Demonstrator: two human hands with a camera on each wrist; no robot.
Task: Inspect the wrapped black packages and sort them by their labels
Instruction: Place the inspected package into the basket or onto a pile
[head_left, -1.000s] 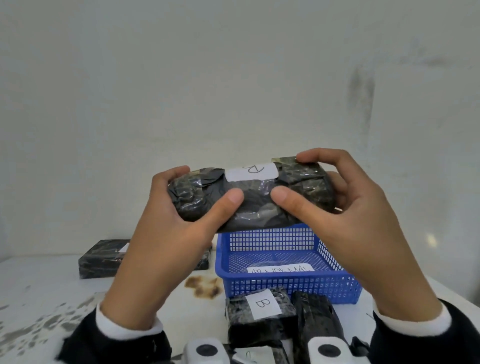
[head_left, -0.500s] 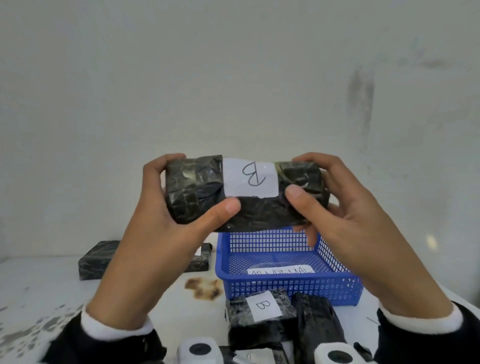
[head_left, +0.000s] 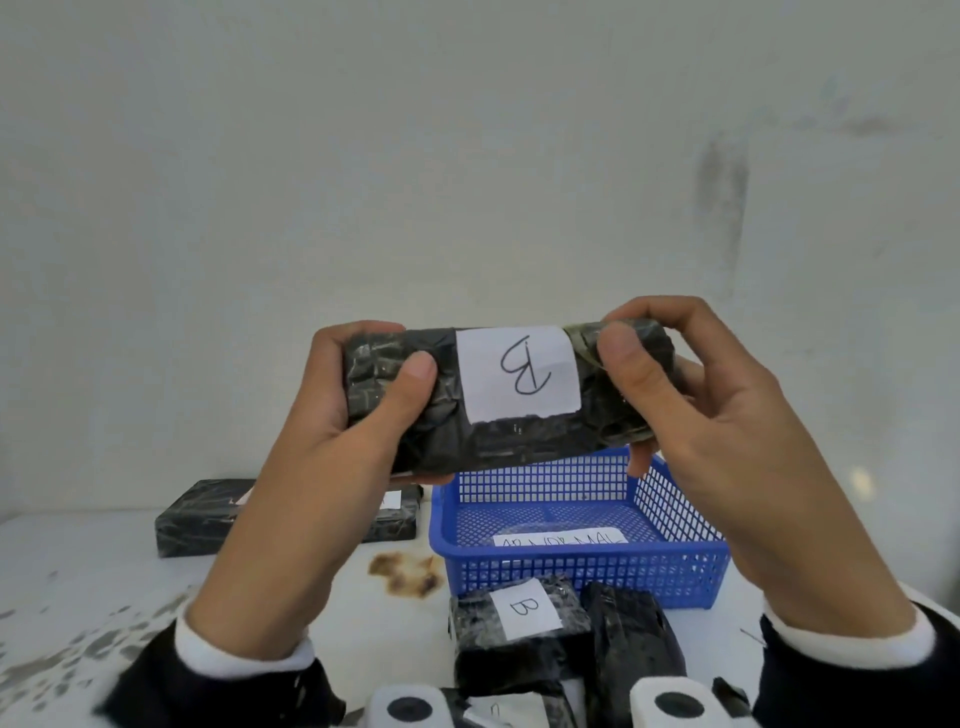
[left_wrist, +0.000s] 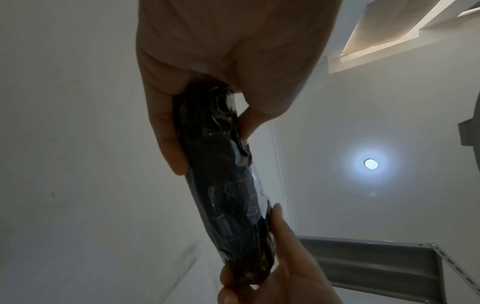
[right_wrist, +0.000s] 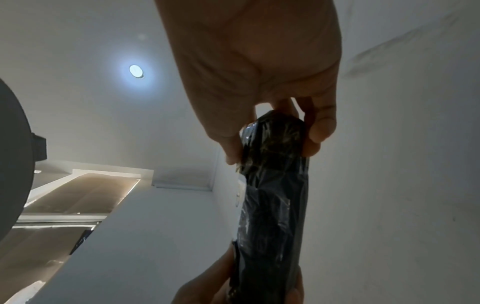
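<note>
I hold a black wrapped package (head_left: 519, 431) up in front of the wall, lengthwise between both hands. Its white label (head_left: 518, 373) faces me and carries a handwritten B, upside down. My left hand (head_left: 363, 395) grips the left end, thumb on the front. My right hand (head_left: 660, 384) grips the right end, thumb on the front and fingers behind. The left wrist view shows the package (left_wrist: 228, 195) edge-on, as does the right wrist view (right_wrist: 272, 205). Below on the table lie another package labelled B (head_left: 519, 629) and an unlabelled-side black package (head_left: 631, 644).
A blue mesh basket (head_left: 675, 566) with a handwritten paper slip (head_left: 558, 539) inside stands on the white table (head_left: 104, 571) under the held package. A further black package (head_left: 197, 519) lies at the back left. A brown stain (head_left: 405, 571) marks the table.
The package has been turned in my hands so its B label, first on the top edge, now faces me fully. My thumbs have shifted outward toward the ends.
</note>
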